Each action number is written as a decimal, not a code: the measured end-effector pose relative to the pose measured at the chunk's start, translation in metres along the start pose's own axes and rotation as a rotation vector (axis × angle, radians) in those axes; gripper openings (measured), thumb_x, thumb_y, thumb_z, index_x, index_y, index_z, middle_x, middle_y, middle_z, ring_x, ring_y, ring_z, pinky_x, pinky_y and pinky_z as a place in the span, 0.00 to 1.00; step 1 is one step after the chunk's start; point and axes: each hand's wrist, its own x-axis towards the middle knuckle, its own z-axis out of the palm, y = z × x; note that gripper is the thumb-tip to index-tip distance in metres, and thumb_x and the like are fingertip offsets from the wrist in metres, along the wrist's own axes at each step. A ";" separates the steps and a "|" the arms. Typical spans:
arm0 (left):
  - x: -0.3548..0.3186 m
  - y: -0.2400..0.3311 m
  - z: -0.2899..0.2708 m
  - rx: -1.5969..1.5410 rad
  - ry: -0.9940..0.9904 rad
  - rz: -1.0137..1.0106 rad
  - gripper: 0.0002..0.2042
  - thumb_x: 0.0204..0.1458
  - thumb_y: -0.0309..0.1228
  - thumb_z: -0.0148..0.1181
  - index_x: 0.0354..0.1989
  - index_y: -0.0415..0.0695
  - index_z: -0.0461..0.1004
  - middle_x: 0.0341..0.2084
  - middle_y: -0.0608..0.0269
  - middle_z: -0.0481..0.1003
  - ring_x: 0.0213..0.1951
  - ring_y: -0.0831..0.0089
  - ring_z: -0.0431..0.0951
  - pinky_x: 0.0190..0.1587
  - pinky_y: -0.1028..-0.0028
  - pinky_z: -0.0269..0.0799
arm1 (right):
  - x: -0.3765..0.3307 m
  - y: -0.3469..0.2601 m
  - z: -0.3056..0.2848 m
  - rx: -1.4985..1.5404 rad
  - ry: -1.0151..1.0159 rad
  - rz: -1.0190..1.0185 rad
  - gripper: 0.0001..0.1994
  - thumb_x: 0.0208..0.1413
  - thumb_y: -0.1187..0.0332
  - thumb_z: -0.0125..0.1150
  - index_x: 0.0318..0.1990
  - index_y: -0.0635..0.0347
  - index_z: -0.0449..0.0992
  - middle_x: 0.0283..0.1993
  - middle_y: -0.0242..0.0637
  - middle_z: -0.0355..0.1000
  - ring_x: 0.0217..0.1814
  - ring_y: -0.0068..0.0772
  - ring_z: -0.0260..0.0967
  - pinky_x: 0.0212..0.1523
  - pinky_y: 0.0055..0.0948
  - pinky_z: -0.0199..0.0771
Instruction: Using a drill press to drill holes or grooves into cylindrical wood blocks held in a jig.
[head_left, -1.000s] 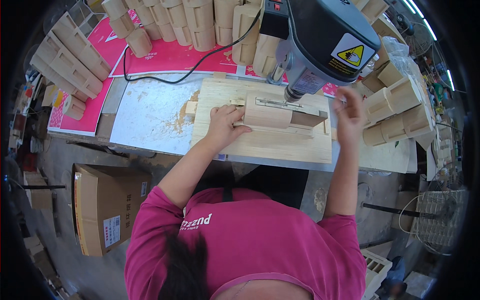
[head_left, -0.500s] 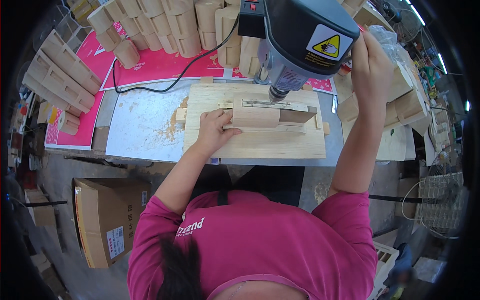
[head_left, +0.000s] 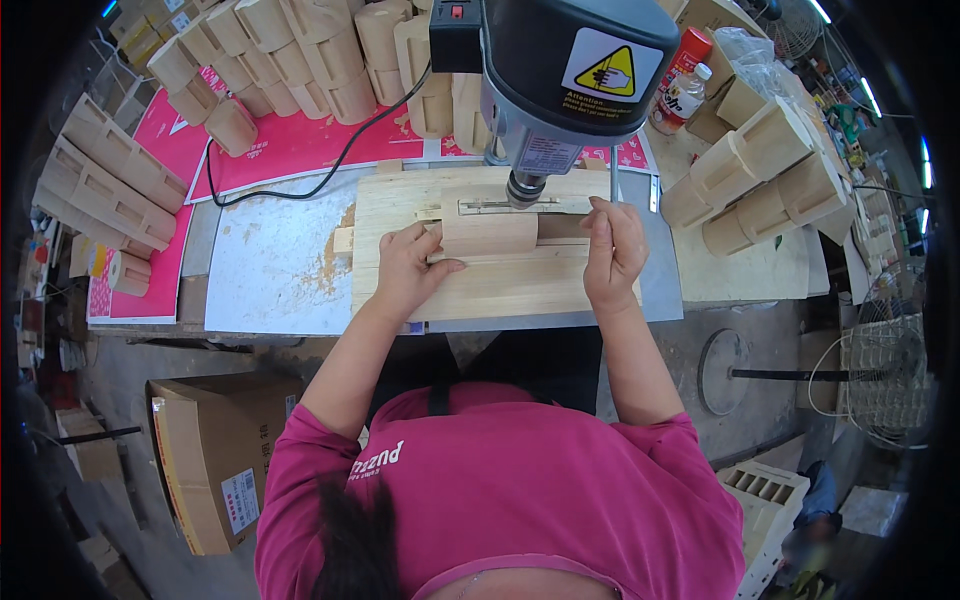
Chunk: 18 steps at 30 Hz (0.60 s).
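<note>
We see wooden block (head_left: 489,234) at frame centre, on plywood jig board (head_left: 400,205), below drill press (head_left: 570,70). Left hand (head_left: 408,268) pressed flat against block's left edge, fingers spread. Right hand (head_left: 612,250) rests loosely curled at block's right end.

A magenta short-sleeved shirt, white lettering on its left side, dark hair hanging down the back, both forearms bare, no gloves.

Drill bit tip (head_left: 524,203) behind chuck
</note>
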 end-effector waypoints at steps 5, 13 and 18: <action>-0.002 -0.002 0.001 -0.001 -0.002 -0.009 0.26 0.32 0.39 0.68 0.44 0.49 0.73 0.23 0.69 0.68 0.30 0.69 0.69 0.38 0.69 0.54 | 0.017 -0.012 -0.015 -0.094 -0.025 -0.092 0.03 0.49 0.78 0.52 0.30 0.65 0.72 0.20 0.38 0.63 0.22 0.32 0.61 0.24 0.28 0.58; 0.005 0.009 0.015 0.080 0.043 0.016 0.25 0.31 0.42 0.68 0.43 0.50 0.73 0.23 0.69 0.68 0.29 0.70 0.68 0.36 0.67 0.52 | 0.179 -0.026 -0.013 -0.208 -0.057 0.100 0.10 0.53 0.65 0.51 0.28 0.64 0.70 0.20 0.35 0.63 0.21 0.23 0.59 0.24 0.21 0.59; 0.010 0.023 0.029 0.022 0.061 0.014 0.24 0.31 0.44 0.67 0.40 0.50 0.74 0.22 0.69 0.67 0.29 0.71 0.67 0.36 0.68 0.51 | 0.198 0.018 -0.009 -0.375 -0.184 0.010 0.18 0.51 0.58 0.51 0.39 0.64 0.74 0.28 0.37 0.72 0.28 0.22 0.66 0.31 0.21 0.64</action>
